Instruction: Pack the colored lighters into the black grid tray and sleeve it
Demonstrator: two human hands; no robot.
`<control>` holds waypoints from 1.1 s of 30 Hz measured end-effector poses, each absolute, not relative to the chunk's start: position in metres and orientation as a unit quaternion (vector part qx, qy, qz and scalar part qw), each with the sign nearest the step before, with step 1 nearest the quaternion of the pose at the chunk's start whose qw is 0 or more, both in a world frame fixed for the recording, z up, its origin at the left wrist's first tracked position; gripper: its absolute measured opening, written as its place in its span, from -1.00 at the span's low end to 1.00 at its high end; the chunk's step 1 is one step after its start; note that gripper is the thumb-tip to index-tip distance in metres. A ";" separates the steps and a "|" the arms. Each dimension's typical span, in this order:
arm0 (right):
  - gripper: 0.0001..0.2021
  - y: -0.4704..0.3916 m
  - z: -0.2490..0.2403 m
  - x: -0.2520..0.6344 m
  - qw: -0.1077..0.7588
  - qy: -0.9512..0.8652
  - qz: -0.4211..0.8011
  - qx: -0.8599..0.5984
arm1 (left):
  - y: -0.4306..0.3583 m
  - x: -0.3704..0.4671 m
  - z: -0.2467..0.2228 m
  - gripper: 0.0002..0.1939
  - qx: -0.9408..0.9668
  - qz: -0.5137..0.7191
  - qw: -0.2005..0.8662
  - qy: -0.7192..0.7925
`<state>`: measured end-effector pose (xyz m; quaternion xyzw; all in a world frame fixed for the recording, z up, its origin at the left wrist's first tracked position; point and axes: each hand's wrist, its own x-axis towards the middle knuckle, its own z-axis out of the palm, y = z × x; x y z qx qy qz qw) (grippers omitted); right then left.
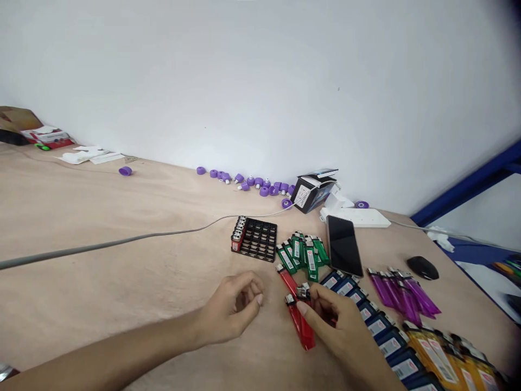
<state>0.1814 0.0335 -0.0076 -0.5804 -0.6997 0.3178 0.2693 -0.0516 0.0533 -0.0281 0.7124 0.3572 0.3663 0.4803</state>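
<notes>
My left hand (237, 307) hovers over the wood table with its fingers curled and thumb and fingertips a little apart, nothing between them. My right hand (336, 320) pinches a red lighter (306, 326) near its metal top, among the other red lighters (288, 281). A black slotted tray (260, 241) stands ahead of my hands, with red lighters (237, 239) upright along its left side. Green lighters (311, 260) lie in a pile to the right of the tray. Blue lighters (378, 326) form a row beside my right hand.
Purple lighters (402, 293), yellow lighters (439, 353), a phone (344, 245) and a black mouse (423, 267) lie on the right. Purple caps (258, 182) and a black box (311, 193) are by the wall. A grey cable (150, 235) crosses the table (101, 293).
</notes>
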 end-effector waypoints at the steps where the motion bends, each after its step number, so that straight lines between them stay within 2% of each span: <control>1: -0.65 0.031 -0.010 0.176 0.300 -0.678 0.358 -0.568 | 0.048 -0.049 -0.028 -0.89 0.687 0.351 0.531 0.352; 3: -0.65 0.025 -0.018 0.164 0.340 -0.650 0.401 -0.549 | 0.038 -0.045 -0.030 -0.81 0.645 0.305 0.619 0.328; 5: -0.65 0.020 -0.028 0.152 0.369 -0.644 0.383 -0.550 | 0.028 -0.041 -0.032 -0.77 0.634 0.265 0.656 0.313; 9: -0.64 0.013 -0.041 0.134 0.397 -0.645 0.305 -0.577 | 0.022 -0.038 -0.034 -0.71 0.668 0.248 0.602 0.361; 12: -0.67 0.014 -0.039 0.129 0.391 -0.653 0.317 -0.567 | 0.026 -0.037 -0.032 -0.76 0.665 0.251 0.601 0.366; 15: -0.72 0.016 -0.035 0.128 0.380 -0.656 0.348 -0.551 | 0.032 -0.037 -0.029 -0.81 0.605 0.232 0.695 0.312; 19: -0.75 0.016 -0.031 0.130 0.348 -0.652 0.389 -0.550 | 0.041 -0.040 -0.028 -0.64 0.537 0.213 0.785 0.225; 24: -0.77 0.017 -0.027 0.133 0.308 -0.672 0.414 -0.532 | 0.047 -0.045 -0.031 -0.57 0.504 0.200 0.817 0.198; 33: -0.70 0.019 -0.022 0.134 0.318 -0.684 0.416 -0.508 | 0.048 -0.044 -0.025 -0.54 0.508 0.168 0.823 0.191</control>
